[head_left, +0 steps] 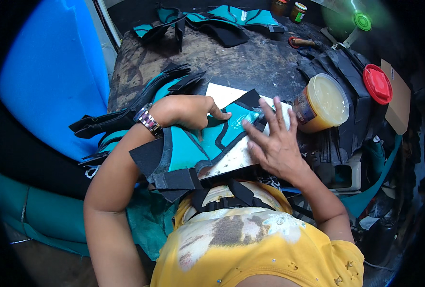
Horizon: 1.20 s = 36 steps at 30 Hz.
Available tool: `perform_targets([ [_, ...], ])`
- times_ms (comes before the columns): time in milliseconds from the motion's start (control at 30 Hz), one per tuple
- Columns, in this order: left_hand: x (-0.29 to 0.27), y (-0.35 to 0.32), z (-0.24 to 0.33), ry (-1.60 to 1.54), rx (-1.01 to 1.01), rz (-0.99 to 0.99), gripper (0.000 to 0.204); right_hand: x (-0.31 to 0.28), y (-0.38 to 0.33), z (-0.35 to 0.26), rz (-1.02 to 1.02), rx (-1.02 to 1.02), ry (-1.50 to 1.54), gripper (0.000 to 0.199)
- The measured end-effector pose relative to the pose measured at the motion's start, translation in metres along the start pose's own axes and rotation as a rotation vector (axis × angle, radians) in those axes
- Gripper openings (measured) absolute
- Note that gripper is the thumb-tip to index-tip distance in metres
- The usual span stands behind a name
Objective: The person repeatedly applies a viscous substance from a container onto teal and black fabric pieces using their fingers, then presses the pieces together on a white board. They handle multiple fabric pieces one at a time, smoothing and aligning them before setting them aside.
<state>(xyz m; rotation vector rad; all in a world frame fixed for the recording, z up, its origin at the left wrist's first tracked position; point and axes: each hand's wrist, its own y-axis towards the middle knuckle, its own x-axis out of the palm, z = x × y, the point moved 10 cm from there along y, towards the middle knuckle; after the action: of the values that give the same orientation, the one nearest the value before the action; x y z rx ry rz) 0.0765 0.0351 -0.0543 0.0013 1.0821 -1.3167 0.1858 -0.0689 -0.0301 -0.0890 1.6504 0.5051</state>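
**Both hands on teal-and-black cut piece over pale board**

Worktop (251,62): dark, stained, scuffed surface filling the upper middle of the view. Blue panel (54,71) standing at the left edge.

Stack of teal-and-black cut pieces (126,115) fanned out to the left, just beyond the left wrist. More teal-and-black pieces (212,19) lying at the far edge of the worktop. Pile of black pieces (346,76) at the right, under and around the tub.

Pale board (231,158) resting between worktop edge and lap, tilted toward the body. Teal-and-black cut piece (198,143) lying across the board, black tabs hanging off its near left corner.

Open tub of yellowish paste (325,100) just beside the board's right end, tilted toward the camera. Red lid (377,83) lying apart to its right, beside a brown card (399,95).

Left forearm entering from lower left, bent sharply at the wrist, metal watch (148,119) on it. Left hand (188,111) curled into a loose fist, knuckles up, thumb or finger extended and pressed onto the teal surface; gripping nothing visible.

Right forearm entering from lower right. Right hand (272,141) open and flat, fingers spread, palm down, fingertips resting on the right edge of the cut piece and the board; holding nothing.

Two small jars (289,9) at the far edge; a small handled tool (303,43) near them.
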Motion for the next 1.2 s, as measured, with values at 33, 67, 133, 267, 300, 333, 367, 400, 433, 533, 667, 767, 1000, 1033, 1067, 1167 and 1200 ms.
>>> perform_targets([
  [33, 0.0, 0.0, -0.001, -0.002, -0.005, -0.003, 0.074, 0.006, -0.003, 0.005, -0.067, 0.057, 0.04, 0.044],
  [67, 0.001, 0.001, -0.001, 0.001, -0.005, -0.004, 0.074, 0.004, -0.006, -0.002, -0.045, 0.008, 0.082, 0.046],
  [133, -0.001, 0.002, 0.002, 0.067, 0.028, 0.018, 0.074, 0.002, -0.009, 0.008, -0.015, 0.136, 0.024, 0.049],
  [267, -0.001, 0.001, 0.002, 0.053, 0.023, 0.013, 0.074, 0.005, -0.011, -0.007, 0.034, 0.156, -0.114, 0.054],
  [300, -0.001, 0.0, 0.001, 0.032, 0.011, 0.011, 0.074, 0.006, -0.014, -0.016, 0.04, 0.126, -0.125, 0.055],
  [333, -0.001, -0.001, 0.0, 0.014, 0.002, 0.008, 0.074, 0.005, -0.015, -0.026, 0.069, 0.079, -0.092, 0.054],
  [367, 0.0, -0.001, 0.0, 0.003, -0.002, 0.003, 0.074, 0.009, -0.017, -0.027, 0.032, 0.076, -0.042, 0.053],
  [400, 0.0, 0.0, 0.0, 0.0, -0.006, 0.001, 0.074, 0.006, -0.018, -0.039, 0.063, -0.01, -0.026, 0.051],
  [433, 0.0, 0.0, -0.001, 0.001, -0.008, 0.0, 0.073, 0.007, -0.018, -0.038, 0.047, -0.013, 0.089, 0.048],
  [533, 0.002, 0.001, -0.003, -0.037, -0.006, 0.002, 0.073, 0.002, -0.021, -0.019, 0.061, 0.174, 0.046, 0.048],
  [667, -0.001, 0.001, 0.0, 0.038, 0.04, 0.057, 0.072, 0.003, -0.017, -0.028, -0.012, 0.083, 0.015, 0.044],
  [767, 0.001, 0.001, -0.001, -0.005, 0.03, 0.023, 0.071, -0.007, -0.013, -0.028, 0.059, 0.03, 0.172, 0.04],
  [1000, 0.0, 0.002, 0.0, 0.024, 0.059, 0.04, 0.072, 0.006, 0.003, -0.02, -0.107, 0.117, 0.065, 0.049],
  [1033, 0.0, 0.002, 0.001, 0.029, 0.067, 0.043, 0.072, 0.01, 0.002, -0.026, -0.154, 0.062, 0.169, 0.046],
  [1067, -0.001, 0.001, 0.002, 0.035, 0.075, 0.045, 0.072, 0.017, 0.0, -0.03, -0.232, 0.051, 0.279, 0.045],
  [1167, 0.0, 0.002, -0.001, 0.015, 0.035, 0.032, 0.073, 0.009, -0.001, 0.003, -0.078, 0.234, 0.404, 0.042],
  [1200, 0.001, 0.002, -0.003, -0.007, 0.011, 0.021, 0.073, -0.005, -0.001, 0.019, 0.082, 0.264, 0.281, 0.042],
])
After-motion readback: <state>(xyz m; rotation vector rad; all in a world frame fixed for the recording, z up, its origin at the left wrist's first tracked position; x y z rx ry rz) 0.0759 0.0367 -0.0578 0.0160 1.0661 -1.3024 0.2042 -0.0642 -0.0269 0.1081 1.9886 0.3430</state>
